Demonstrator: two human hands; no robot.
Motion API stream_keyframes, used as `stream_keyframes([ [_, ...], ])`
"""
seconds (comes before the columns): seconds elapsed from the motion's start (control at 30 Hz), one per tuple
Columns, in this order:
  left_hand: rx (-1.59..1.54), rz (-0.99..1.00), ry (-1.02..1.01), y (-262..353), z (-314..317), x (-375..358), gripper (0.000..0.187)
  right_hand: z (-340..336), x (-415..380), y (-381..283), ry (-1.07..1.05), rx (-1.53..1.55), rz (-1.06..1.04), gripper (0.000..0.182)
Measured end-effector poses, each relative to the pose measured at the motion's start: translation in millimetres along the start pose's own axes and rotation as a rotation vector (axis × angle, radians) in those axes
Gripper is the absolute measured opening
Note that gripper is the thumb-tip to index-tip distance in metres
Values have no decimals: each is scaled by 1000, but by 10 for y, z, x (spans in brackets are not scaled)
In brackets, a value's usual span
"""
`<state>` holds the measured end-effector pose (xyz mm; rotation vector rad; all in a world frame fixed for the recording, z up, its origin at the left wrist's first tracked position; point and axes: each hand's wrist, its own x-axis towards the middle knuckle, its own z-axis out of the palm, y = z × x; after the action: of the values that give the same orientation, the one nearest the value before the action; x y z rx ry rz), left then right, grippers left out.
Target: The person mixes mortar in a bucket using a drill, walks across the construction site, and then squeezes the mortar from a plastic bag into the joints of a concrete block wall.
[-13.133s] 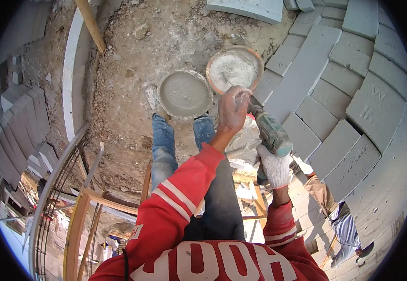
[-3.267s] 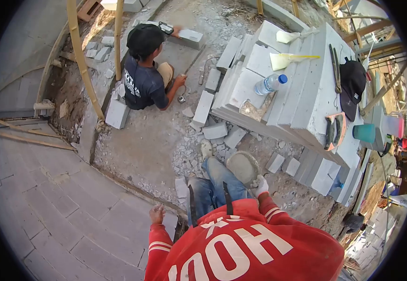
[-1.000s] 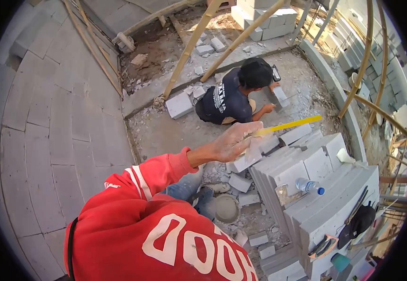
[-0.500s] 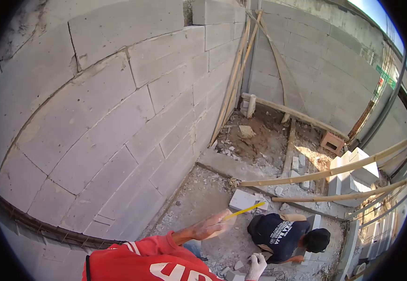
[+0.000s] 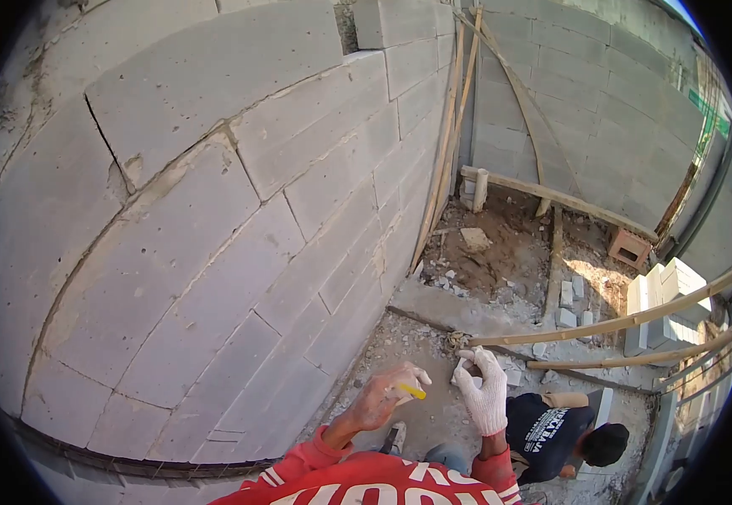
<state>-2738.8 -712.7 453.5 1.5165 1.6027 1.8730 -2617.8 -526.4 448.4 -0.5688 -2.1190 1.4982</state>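
Note:
My left hand (image 5: 383, 394), bare and dusty, is closed on a yellow stick-like object (image 5: 414, 391) that points to the right and looks foreshortened. To its right, my right hand (image 5: 485, 391) is raised in a white glove. Its fingers are curled toward the thumb, and whatever they may hold is too small to make out. The two hands are apart, in front of the red shirt (image 5: 383, 484). On the left rises a wall of grey blocks (image 5: 206, 210), touched by neither hand.
A co-worker (image 5: 551, 433) in a dark shirt and black cap bends down at the lower right. Bamboo poles (image 5: 618, 324) cross at the right near stacked pale blocks (image 5: 665, 307). Wooden props (image 5: 458, 118) lean in the corner. Rubble (image 5: 446, 282) lies on the ground.
My right hand has come up from the bottom edge beside my left hand. The yellow object now shows shorter. The view has shifted, so the wall and co-worker appear farther right.

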Motion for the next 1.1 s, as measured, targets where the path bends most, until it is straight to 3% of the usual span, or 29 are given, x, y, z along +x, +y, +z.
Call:
stream_keyframes([
  [0.1, -111, -199, 239, 56, 10, -22, 21, 37, 155, 323, -47, 68, 98, 25],
  [0.23, -292, -295, 634, 77, 133, 102, 29, 123, 272, 470, -217, 163, 182, 27],
  [0.27, -297, -326, 650, 75, 172, 96, 29, 139, 295, 510, -294, 164, 142, 28],
  [0.33, -362, -304, 836, 46, 253, 143, 28, 53, 430, 548, -395, 163, 107, 29],
  [0.47, -477, -332, 1014, 187, 417, 438, 29, -234, 680, 473, -601, 238, 154, 31],
  [0.53, -680, -233, 951, 222, 458, 580, 31, -356, 847, 442, -697, 250, 59, 31],
  [0.57, -669, -221, 962, 241, 505, 638, 31, -391, 902, 461, -766, 304, 134, 31],
  [0.67, -669, -180, 919, 281, 664, 756, 34, -467, 994, 418, -856, 394, 36, 31],
  [0.93, -617, -129, 935, 340, 947, 705, 32, -541, 1027, 649, -990, 438, 223, 22],
  [1.0, -608, -125, 946, 337, 924, 643, 32, -549, 1036, 577, -1009, 324, 65, 20],
  [1.03, -600, -121, 963, 335, 914, 612, 31, -527, 1004, 535, -880, 246, -86, 20],
  [1.1, -510, -82, 949, 315, 869, 527, 31, -555, 1006, 449, -801, 251, -177, 19],
])
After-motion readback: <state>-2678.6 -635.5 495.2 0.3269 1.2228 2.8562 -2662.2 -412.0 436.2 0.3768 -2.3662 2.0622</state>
